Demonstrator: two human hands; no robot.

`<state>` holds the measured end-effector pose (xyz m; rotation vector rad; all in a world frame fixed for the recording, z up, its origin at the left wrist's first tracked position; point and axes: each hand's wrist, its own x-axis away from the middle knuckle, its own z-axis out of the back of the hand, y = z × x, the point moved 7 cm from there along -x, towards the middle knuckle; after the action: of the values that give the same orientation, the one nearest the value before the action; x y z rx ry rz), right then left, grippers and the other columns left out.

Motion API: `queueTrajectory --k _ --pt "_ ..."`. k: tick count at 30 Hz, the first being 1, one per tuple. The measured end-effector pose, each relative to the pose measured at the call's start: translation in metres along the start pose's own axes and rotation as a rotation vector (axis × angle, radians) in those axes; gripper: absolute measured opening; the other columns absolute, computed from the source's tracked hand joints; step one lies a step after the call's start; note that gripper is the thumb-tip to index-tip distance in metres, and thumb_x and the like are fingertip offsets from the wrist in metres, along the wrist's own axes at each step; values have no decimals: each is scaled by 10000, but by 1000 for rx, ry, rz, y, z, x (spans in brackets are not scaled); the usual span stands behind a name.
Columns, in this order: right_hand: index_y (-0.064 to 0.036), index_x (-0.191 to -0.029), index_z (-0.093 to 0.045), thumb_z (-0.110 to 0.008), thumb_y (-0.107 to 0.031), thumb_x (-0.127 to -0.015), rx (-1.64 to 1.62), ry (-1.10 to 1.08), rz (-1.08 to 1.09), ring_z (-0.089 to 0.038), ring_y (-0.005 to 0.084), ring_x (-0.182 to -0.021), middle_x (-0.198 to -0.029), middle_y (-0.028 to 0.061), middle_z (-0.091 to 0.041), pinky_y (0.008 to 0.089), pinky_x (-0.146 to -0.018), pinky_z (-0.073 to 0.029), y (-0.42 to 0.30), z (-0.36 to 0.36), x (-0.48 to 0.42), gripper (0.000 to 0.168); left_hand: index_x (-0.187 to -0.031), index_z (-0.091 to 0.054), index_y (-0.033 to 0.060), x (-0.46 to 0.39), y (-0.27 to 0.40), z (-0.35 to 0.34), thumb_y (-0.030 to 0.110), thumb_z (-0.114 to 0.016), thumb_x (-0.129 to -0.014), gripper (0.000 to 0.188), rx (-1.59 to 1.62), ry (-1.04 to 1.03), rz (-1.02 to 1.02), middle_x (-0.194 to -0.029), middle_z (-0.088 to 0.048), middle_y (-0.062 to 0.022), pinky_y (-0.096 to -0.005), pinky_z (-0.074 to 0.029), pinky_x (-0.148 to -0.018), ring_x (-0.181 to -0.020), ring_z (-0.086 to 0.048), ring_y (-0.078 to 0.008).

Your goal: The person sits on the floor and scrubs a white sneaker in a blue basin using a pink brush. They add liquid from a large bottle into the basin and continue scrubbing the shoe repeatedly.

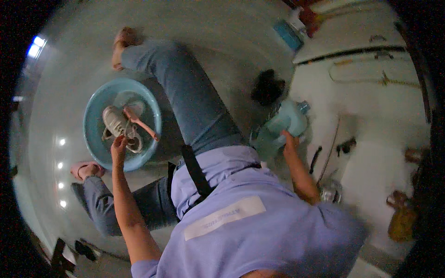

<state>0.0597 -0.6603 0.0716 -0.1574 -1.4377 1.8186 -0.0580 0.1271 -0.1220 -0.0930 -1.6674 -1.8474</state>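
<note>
On the left, a light-blue plastic basin (91,146) stands on the floor and holds a pale lace-up sneaker (116,120). A pink-handled brush (142,125) leans across the basin beside the shoe, its handle end at the rim. My left hand (119,147) reaches over the rim, its fingertips pinched together at the sneaker's laces. To my right is a pale teal plastic jug (292,116) with a blue cap (303,107). My right hand (290,140) touches the jug's near end; blur hides whether the fingers close around it.
My bent leg (198,93) lies between basin and jug. Behind the jug sits a dark bundle (267,87). A blue box (288,34) stands farther back. A metal fixture (330,191) is near my right elbow, and a pink slipper (85,170) is by the basin.
</note>
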Motion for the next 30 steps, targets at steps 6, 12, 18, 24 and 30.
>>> queueTrajectory --k 6,12,18,24,30 --pt "-47 -875 -619 -717 -134 -731 206 -254 205 -587 197 -732 -782 43 -617 351 -699 -439 -28 -64 -2 195 -1147 -605 -12 13 22 21 231 -615 -909 340 -186 141 -40 -1004 -667 -89 -298 -477 -783 -881 -618 -164" --pt "-19 -902 -632 -766 -199 -714 353 -404 356 -603 182 -706 -853 82 -644 347 -615 -466 -114 -135 34 293 -1112 -610 -16 19 31 31 211 -634 -896 314 -247 200 -91 -931 -666 -55 -262 -475 -746 -798 -601 -117" --pt "-39 -982 -595 -720 -193 -759 293 -586 726 -542 155 -688 -799 44 -613 329 -613 -434 -256 -209 116 299 -1136 -624 28 24 35 39 220 -611 -896 308 -247 247 -62 -992 -685 -113 -315 -490 -785 -910 -645 -194" --pt "-19 -1069 -600 -734 -150 -750 207 -645 913 -581 176 -781 -947 80 -624 330 -695 -483 -383 -217 196 370 -1129 -608 31 40 79 48 233 -616 -863 334 -355 335 -160 -1032 -676 -149 -372 -502 -807 -942 -659 -277" --pt "-23 -1079 -643 -665 -98 -808 53 -928 1078 -594 189 -845 -964 78 -641 341 -776 -490 -466 -233 256 281 -1127 -607 31 57 132 64 219 -594 -879 312 -215 412 -280 -1019 -683 -155 -374 -518 -804 -925 -667 -297"
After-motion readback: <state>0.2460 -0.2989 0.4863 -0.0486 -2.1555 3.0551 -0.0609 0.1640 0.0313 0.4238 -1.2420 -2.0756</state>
